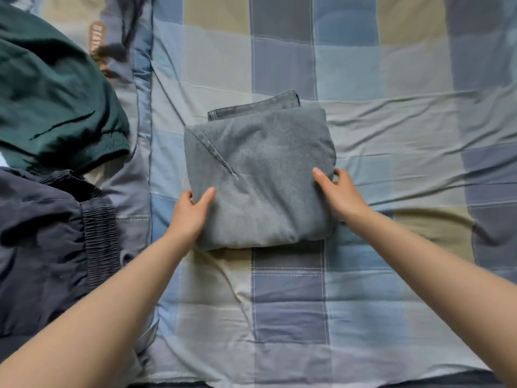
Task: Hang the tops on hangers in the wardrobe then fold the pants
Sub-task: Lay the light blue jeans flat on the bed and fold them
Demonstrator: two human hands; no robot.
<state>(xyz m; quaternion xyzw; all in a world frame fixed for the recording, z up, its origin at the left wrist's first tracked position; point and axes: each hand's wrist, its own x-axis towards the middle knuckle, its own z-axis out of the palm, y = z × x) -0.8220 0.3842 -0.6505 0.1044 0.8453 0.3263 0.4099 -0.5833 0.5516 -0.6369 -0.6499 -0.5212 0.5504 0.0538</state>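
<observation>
A pair of grey jeans [260, 175] lies folded into a compact bundle in the middle of the bed, with one hem sticking out at the far edge. My left hand [191, 212] grips the bundle's near left edge, thumb on top and fingers tucked under. At the right edge my right hand [337, 191] holds the bundle the same way, thumb on the denim and fingers curled round the side.
The bed is covered with a blue, grey and beige checked sheet [391, 135]. At the left lie a dark green garment [50, 88] and dark navy pants with an elastic waistband [56, 247], partly on a pillow.
</observation>
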